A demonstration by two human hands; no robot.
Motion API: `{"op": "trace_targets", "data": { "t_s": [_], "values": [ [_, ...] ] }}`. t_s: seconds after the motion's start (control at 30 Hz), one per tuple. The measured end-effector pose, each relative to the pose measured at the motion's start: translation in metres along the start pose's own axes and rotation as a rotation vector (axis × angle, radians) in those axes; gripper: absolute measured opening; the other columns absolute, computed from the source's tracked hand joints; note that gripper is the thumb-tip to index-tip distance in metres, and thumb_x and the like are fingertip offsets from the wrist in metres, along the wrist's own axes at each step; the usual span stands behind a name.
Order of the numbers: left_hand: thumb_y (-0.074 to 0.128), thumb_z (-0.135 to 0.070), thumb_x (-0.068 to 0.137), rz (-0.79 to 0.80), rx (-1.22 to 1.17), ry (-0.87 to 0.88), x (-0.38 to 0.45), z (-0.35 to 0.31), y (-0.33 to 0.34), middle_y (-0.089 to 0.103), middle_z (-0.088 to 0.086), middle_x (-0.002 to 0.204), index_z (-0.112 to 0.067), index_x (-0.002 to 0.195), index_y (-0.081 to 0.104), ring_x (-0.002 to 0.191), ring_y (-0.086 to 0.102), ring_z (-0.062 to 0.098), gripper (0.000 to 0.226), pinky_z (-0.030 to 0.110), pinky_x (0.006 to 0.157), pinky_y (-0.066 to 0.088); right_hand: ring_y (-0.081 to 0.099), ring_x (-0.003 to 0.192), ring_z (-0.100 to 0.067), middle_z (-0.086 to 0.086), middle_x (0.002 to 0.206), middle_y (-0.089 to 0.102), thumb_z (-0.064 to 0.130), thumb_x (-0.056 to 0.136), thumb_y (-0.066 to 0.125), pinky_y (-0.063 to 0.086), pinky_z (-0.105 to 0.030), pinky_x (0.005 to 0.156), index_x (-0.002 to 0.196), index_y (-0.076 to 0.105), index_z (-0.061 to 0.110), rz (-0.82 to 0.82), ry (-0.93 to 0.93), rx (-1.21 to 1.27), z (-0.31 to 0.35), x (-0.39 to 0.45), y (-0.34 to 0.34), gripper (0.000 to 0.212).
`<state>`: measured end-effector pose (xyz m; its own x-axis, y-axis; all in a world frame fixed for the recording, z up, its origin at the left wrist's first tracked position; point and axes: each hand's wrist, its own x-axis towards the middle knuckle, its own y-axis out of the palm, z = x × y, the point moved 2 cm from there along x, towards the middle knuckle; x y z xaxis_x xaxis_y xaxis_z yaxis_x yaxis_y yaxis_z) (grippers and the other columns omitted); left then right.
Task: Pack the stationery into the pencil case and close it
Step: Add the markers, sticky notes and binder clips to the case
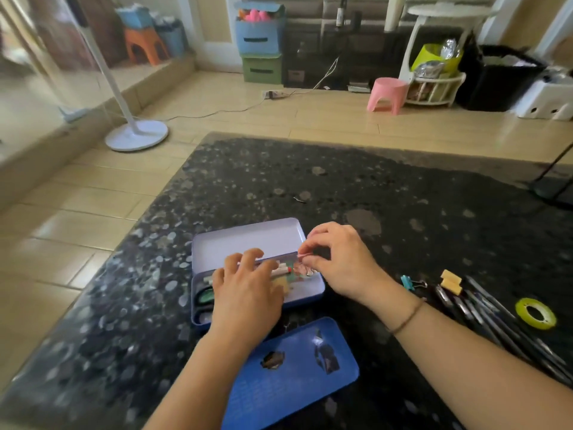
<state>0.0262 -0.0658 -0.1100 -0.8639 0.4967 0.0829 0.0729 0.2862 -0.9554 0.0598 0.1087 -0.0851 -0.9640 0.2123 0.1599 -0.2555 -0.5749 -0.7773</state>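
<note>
fingers (305,254) of the right hand (336,262) pinch a small pink thing (301,253) at the right end of the open pale lilac metal pencil case (248,240), too small to name it. the left hand (245,293) lies over the case's tray with its fingers spread and lightly bent, touching the white sticks inside. green-handled scissors (204,295) lie in the left end of the tray. a separate blue flat tin lid (291,373) lies just before the case on the black speckled stone worktop (310,181). to the right lie dark pens (483,311), a teal binder clip (408,282), a yellow eraser (451,282) and a yellow-green tape roll (535,313).
</note>
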Motion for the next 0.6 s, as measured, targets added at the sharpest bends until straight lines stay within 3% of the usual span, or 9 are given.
{"op": "trace_targets", "data": {
  "t_s": [0.13, 0.33, 0.47, 0.6],
  "values": [
    [0.053, -0.043, 0.087, 0.035, -0.012, -0.011, 0.001, 0.011, 0.0, 0.036, -0.01, 0.144, -0.037, 0.124, 0.054, 0.133, 0.025, 0.023, 0.038, 0.046, 0.106, 0.021, 0.041, 0.1, -0.014, 0.012, 0.099, 0.052, 0.037, 0.081, 0.07, 0.042, -0.028, 0.079, 0.09, 0.074, 0.034, 0.053, 0.104, -0.202, -0.008, 0.008, 0.024, 0.01],
    [0.053, -0.042, 0.088, 0.069, -0.043, -0.046, 0.005, 0.013, 0.002, 0.034, -0.011, 0.143, -0.039, 0.123, 0.052, 0.132, 0.023, 0.022, 0.035, 0.048, 0.108, 0.019, 0.048, 0.085, -0.012, 0.013, 0.088, 0.061, 0.04, 0.077, 0.074, 0.045, -0.028, 0.063, 0.085, 0.074, 0.032, -0.157, 0.129, -0.211, -0.01, 0.005, 0.035, 0.011],
    [0.053, -0.04, 0.088, 0.074, -0.056, -0.055, 0.005, 0.013, 0.001, 0.036, -0.011, 0.141, -0.037, 0.122, 0.052, 0.131, 0.024, 0.022, 0.035, 0.048, 0.107, 0.021, 0.049, 0.084, -0.013, 0.011, 0.084, 0.062, 0.044, 0.08, 0.068, 0.041, -0.028, 0.059, 0.08, 0.068, 0.033, -0.183, 0.202, -0.253, -0.011, 0.004, 0.041, 0.011],
    [0.054, -0.041, 0.088, 0.086, -0.061, -0.063, 0.006, 0.014, 0.001, 0.035, -0.01, 0.141, -0.037, 0.122, 0.052, 0.13, 0.024, 0.022, 0.034, 0.05, 0.108, 0.019, 0.046, 0.084, -0.014, 0.01, 0.088, 0.059, 0.045, 0.083, 0.064, 0.039, -0.028, 0.061, 0.087, 0.068, 0.033, -0.145, 0.108, -0.373, -0.007, 0.006, 0.042, 0.013]
  ]
}}
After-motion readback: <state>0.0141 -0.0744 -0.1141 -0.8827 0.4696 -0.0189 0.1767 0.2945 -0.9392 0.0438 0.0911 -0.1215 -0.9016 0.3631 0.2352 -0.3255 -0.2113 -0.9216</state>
